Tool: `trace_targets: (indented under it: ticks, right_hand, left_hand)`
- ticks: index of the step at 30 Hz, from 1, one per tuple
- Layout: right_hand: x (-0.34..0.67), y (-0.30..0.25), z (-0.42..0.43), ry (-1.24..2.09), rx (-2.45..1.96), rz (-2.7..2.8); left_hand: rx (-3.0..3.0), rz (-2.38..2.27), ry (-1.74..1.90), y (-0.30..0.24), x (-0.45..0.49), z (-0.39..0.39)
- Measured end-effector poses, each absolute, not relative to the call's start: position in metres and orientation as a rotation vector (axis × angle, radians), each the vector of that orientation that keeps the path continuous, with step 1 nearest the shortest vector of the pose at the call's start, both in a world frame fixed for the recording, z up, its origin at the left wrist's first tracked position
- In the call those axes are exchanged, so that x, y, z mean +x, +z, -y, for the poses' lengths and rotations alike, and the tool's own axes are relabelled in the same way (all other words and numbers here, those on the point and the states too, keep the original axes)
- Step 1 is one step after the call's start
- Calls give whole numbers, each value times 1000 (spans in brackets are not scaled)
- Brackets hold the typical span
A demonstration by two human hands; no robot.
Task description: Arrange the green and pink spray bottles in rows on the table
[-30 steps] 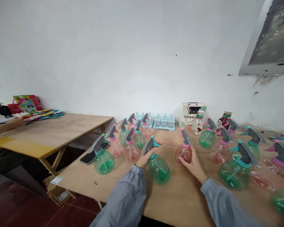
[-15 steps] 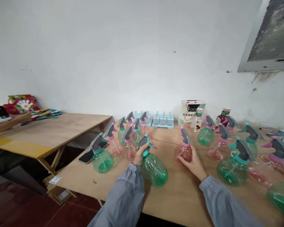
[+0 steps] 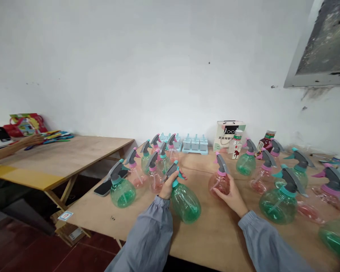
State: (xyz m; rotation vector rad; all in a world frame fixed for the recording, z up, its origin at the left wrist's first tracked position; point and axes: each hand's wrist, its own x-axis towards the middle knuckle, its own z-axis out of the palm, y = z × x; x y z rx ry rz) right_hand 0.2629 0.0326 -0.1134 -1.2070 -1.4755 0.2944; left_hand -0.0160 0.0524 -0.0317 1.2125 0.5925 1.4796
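Observation:
My left hand is closed around the neck and trigger head of a green spray bottle, which tilts with its base toward me. To the right, my right hand wraps the side of a pink spray bottle that stands upright on the wooden table. Left of my left hand, another green spray bottle stands among several pink and green ones. More spray bottles are grouped at the right, a green one with a turquoise collar nearest my right forearm.
Pale blue popsicle molds, a paper bag and two labelled glass bottles stand along the wall. A phone lies at the table's left edge. At a second table, another person's hand touches colourful flat pieces.
My hands and both held spray bottles are almost where they were; the left bottle is tilted marginally differently. On the far left, the other person's hand has shifted to the right over the colourful pieces.

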Motion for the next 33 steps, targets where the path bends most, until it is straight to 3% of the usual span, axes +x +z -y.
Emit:
trace_targets:
  ticks: [7, 19, 26, 33]
  right_hand:
    - [263, -114, -33, 266, -1190, 1484]
    - [265, -112, -33, 277, -1176, 1523]
    - [264, -111, -32, 253, -1183, 1524]
    - [263, -113, -33, 229, -1188, 1504]
  left_hand:
    - [1209, -450, 1476, -28, -17, -53]
    - [1649, -841, 1472, 2, -54, -5]
    - [1501, -1480, 1655, -9, -126, 15]
    - [1358, -1758, 2188, -32, -113, -10]
